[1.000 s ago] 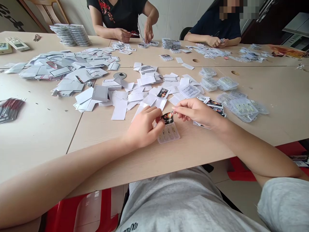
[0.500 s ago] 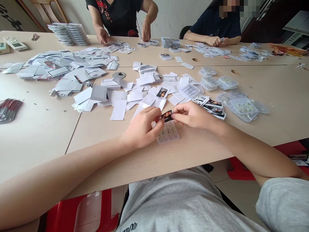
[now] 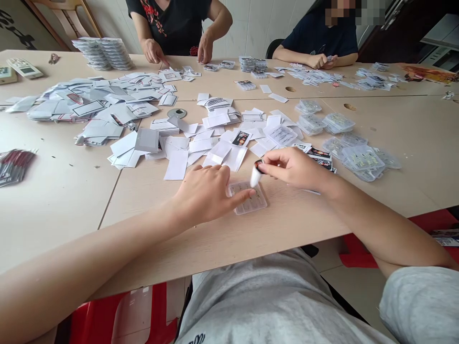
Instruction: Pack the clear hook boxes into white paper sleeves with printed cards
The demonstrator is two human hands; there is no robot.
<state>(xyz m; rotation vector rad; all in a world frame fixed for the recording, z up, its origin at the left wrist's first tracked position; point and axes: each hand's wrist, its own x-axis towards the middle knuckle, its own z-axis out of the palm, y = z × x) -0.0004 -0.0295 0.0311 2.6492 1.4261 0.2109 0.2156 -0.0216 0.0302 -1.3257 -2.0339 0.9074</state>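
A small clear plastic box [image 3: 247, 205] with several compartments and small items inside lies on the table near its front edge. My left hand [image 3: 208, 191] is open beside it, the thumb stretched over the box. Pinched in my right hand [image 3: 287, 167] is a curled black sticker [image 3: 256, 177], its white side showing, just above the box's back right corner. Behind my right hand lie more black printed stickers [image 3: 320, 154], partly hidden by it. White paper slips [image 3: 177, 164] are scattered beyond my left hand.
Stacked clear boxes [image 3: 362, 160] stand at the right. A big pile of white cards [image 3: 100, 100] spreads at the left, near a tape roll [image 3: 177, 113] and a dark red bundle [image 3: 14, 166]. Two people sit across the wooden table [image 3: 53, 200], hands near cards.
My left hand has let go of the black sticker and opened, shifting slightly left. The sticker now hangs curled from my right hand alone. Across the table, one person's hands have moved slightly.
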